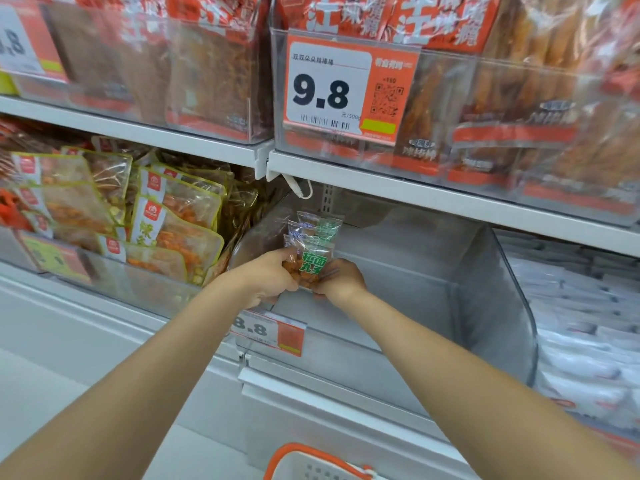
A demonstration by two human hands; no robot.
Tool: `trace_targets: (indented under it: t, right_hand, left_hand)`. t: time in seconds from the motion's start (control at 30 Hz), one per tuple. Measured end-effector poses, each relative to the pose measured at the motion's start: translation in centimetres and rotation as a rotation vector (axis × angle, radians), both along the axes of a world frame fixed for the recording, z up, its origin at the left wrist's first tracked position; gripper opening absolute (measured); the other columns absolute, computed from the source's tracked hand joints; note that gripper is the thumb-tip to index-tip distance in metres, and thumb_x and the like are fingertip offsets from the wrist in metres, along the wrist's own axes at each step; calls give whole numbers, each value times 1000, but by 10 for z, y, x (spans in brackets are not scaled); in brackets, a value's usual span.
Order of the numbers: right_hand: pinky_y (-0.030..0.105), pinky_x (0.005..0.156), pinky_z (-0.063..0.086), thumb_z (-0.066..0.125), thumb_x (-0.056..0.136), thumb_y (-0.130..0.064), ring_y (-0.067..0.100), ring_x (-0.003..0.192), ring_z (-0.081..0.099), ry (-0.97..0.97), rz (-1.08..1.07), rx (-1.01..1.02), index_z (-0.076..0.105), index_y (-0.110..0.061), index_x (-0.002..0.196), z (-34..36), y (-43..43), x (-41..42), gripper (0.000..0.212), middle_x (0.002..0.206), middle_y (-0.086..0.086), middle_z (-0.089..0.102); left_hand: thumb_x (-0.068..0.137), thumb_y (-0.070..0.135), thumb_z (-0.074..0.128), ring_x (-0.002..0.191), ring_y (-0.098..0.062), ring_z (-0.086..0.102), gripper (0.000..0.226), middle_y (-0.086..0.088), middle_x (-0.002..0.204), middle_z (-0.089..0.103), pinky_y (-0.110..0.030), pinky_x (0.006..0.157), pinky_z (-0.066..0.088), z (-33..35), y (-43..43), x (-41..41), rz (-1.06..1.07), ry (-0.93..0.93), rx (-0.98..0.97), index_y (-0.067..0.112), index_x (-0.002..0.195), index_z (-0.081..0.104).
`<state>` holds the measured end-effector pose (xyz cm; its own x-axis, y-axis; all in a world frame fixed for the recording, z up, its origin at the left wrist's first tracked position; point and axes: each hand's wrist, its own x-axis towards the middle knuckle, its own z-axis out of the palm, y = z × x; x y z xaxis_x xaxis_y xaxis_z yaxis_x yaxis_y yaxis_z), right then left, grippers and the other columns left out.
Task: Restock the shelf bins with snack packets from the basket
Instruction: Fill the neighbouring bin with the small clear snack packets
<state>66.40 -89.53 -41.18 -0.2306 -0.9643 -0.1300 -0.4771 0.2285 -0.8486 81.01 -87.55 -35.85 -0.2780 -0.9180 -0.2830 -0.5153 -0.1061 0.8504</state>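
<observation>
**Loading the Shelf Bin**

Both grips clasp one small stack of clear, green-lettered snack packets (313, 252). The left grip (266, 277) takes its left edge and the right grip (341, 280) its lower right corner, likely to keep the slippery stack squared. The stack stands upright at the front-left corner of the clear plastic shelf bin (502, 306), seemingly to start a row. The white, orange-handled basket (294, 452) waits below the bin.

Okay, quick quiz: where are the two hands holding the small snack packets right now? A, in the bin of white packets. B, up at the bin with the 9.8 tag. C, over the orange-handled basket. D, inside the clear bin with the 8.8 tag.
D: the left hand and right hand both grip the snack packets inside the clear bin, just behind the 8.8 price tag.
</observation>
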Motion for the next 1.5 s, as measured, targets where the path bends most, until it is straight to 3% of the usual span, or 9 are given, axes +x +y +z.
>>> trace_targets:
  t: [0.13,0.27,0.4,0.5,0.63,0.9,1.23,1.43,1.5]
  right_hand:
    - [48,84,57,75,73,6,36,92,69,-74,-65,15,55,-16,64,4,7,-5,31,78,11,64]
    - [47,83,58,76,75,-1,35,88,70,11,-77,8,56,-16,53,13,19,-8,33,67,8,63]
    - [27,70,47,72,82,-17,21,79,61,189,1,-149,59,-20,68,41,48,-11,19,74,-1,61]
    - [26,74,47,69,81,-14,15,79,60,288,70,-351,65,-18,88,57,88,-16,9,81,-3,64]
    - [28,71,43,66,78,-6,13,73,52,487,124,-634,66,-13,87,56,149,-31,11,83,-2,63]
    - [29,63,47,58,77,-2,20,71,60,621,114,-671,65,-10,87,1,267,-62,14,101,3,63]
    - [36,94,50,54,92,-15,26,112,58,618,309,460,58,-16,128,-182,363,-122,36,129,8,58]
    - [58,112,21,42,100,-18,41,146,1,752,281,740,13,-40,152,-273,411,-136,63,161,12,-4]
    - [56,114,22,46,93,-1,44,145,8,742,315,744,19,-37,150,-281,410,-132,73,160,18,-1]
  left_hand:
    - [93,-2,54,115,-31,55,69,-11,130,54,-39,93,50,1,0,1,5,-11,11,28,151,29]
    - [96,2,48,94,-28,59,55,-13,117,61,-38,87,52,5,7,-2,7,-45,-43,24,146,39]
    - [90,9,56,103,-29,61,25,-9,112,67,-34,87,49,8,19,-7,89,-136,-318,18,111,64]
    - [82,16,60,89,-26,61,8,-2,93,67,-36,82,51,17,48,-19,233,-114,-456,22,88,58]
    - [76,17,61,69,-24,56,16,2,67,56,-35,66,47,25,104,-44,180,-90,-538,20,69,47]
    - [73,13,67,67,-23,51,20,5,60,52,-29,59,37,-45,190,-74,-116,-203,-374,18,62,50]
    - [87,20,61,70,-20,59,24,-9,77,63,-29,59,41,-120,209,-88,-519,-533,-164,16,66,49]
    - [87,16,57,83,-23,64,10,-4,90,59,-37,71,53,-148,222,-95,-672,-654,-121,14,78,60]
    - [87,17,56,81,-22,64,11,-5,87,60,-36,72,55,-155,227,-94,-719,-686,-97,12,80,63]
